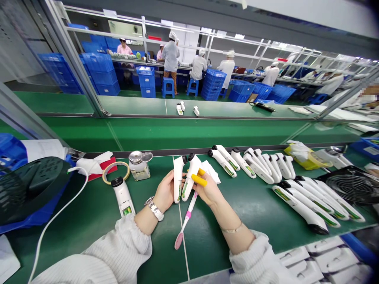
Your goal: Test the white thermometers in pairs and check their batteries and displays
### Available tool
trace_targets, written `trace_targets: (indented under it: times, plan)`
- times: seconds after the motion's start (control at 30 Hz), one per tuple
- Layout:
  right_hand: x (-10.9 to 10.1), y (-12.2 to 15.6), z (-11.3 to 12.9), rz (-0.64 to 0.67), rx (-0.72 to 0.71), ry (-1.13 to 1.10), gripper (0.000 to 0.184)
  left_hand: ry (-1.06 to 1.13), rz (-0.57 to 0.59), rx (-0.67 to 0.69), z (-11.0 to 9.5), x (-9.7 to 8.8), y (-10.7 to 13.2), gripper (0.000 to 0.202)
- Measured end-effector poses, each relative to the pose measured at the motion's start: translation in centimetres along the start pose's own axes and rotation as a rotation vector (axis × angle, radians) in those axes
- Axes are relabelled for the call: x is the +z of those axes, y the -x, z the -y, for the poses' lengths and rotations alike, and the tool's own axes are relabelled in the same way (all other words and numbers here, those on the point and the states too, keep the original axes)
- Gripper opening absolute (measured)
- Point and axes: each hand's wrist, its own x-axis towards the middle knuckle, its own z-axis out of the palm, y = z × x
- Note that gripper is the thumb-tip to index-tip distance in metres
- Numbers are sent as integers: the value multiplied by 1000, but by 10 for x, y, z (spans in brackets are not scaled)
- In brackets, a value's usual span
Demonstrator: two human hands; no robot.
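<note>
My left hand [164,192] is closed around a white handheld thermometer-like device [178,179], held upright over the green bench. My right hand [207,188], with yellow finger cots on two fingers, grips a second white device [191,175] beside the first. A pink toothbrush [184,223] hangs down from my right hand, bristles toward me. Both sleeves are white knit. A watch sits on my left wrist.
Another white device [122,196] lies left of my hands, near a tape roll [116,172] and a small metal-capped bottle [139,165]. Several white devices [299,197] lie in rows to the right. A black fan [353,185] stands far right. Workers sit across the aisle.
</note>
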Motion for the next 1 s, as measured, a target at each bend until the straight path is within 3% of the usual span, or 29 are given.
trace_targets:
  times: [0.5, 0.77, 1.0]
  plan:
    - [-2, 0, -1, 11, 21, -6, 33, 0, 46, 73, 3, -3, -2, 15]
    - [-2, 0, 0, 3, 18, -1, 32, -25, 127, 93, 4, -2, 0, 25]
    - [-4, -1, 0, 5, 24, -1, 31, -23, 112, 88, 2, -3, 1, 36]
